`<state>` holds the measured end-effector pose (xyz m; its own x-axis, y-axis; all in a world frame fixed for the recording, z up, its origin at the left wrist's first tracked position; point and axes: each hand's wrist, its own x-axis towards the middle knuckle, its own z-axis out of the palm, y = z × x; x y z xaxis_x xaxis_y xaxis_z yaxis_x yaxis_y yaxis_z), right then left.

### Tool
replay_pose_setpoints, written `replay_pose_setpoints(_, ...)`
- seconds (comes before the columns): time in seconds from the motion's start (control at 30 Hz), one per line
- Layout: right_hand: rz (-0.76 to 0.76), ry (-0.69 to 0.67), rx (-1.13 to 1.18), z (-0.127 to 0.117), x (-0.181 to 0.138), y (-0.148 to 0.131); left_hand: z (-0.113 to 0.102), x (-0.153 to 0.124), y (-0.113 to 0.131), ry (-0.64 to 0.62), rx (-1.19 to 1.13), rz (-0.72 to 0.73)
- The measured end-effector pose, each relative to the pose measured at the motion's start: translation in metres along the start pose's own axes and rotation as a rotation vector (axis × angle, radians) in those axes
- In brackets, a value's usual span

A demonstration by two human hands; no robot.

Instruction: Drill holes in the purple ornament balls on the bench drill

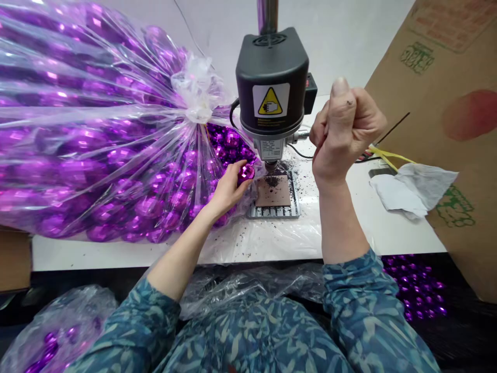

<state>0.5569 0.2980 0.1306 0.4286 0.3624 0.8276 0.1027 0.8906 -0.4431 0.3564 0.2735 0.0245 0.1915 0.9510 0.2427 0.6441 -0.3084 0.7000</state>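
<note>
My left hand pinches a shiny purple faceted ball between thumb and fingers, just left of the drill press's work plate. My right hand is closed in a fist around the drill press lever, most of which the fingers hide. Between my hands stands a black bench drill press with a yellow warning label. Under its chuck, a square brown board with a small hole lies on the slotted metal base. Dark shavings are scattered over board and base.
A large clear bag of purple balls fills the left of the white table. On the right stand a printed cardboard box and white paper with yellow ties. More purple balls show below the table edge.
</note>
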Motion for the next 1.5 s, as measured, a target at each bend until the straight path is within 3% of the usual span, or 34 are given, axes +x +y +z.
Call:
replay_pose_setpoints(0.07, -0.011, 0.004, 0.009, -0.001, 0.0, 0.001, -0.004, -0.009, 0.01, 0.03, -0.319, -0.05)
replay_pose_setpoints(0.2, -0.02, 0.028, 0.031, -0.001, 0.0, 0.001, 0.004, -0.028, 0.029, -0.069, -0.9, -0.288)
replay_pose_setpoints(0.33, 0.02, 0.02, 0.02, 0.0, 0.0, 0.001, 0.026, -0.039, 0.033, -0.169, -1.196, -0.455)
replay_pose_setpoints(0.43, 0.015, 0.009, -0.012, 0.0, 0.0, 0.001, 0.044, -0.042, 0.027, -0.186, -1.287, -0.559)
replay_pose_setpoints(0.53, -0.019, 0.009, -0.021, 0.0, 0.0, -0.001, 0.06, -0.043, 0.017, -0.044, -1.139, -0.536)
replay_pose_setpoints(0.63, -0.038, 0.007, 0.017, 0.0, 0.0, -0.004, 0.069, -0.041, 0.005, 0.098, -0.806, -0.37)
replay_pose_setpoints(0.73, -0.039, 0.009, 0.032, 0.001, -0.001, -0.007, 0.071, -0.035, -0.008, 0.115, -0.577, -0.182)
replay_pose_setpoints(0.83, -0.011, 0.008, 0.023, 0.001, -0.001, -0.01, 0.072, -0.029, -0.02, 0.129, -0.464, -0.099)
replay_pose_setpoints(1.0, 0.024, -0.001, -0.026, 0.001, -0.001, -0.012, 0.078, -0.022, -0.032, 0.142, -0.383, -0.105)
replay_pose_setpoints(1.33, 0.048, -0.033, 0.03, 0.0, -0.002, -0.012, 0.078, -0.009, -0.037, 0.081, -0.263, 0.04)
replay_pose_setpoints(1.5, 0.02, -0.021, 0.059, 0.001, -0.002, -0.013, 0.085, -0.006, -0.034, 0.13, -0.32, -0.054)
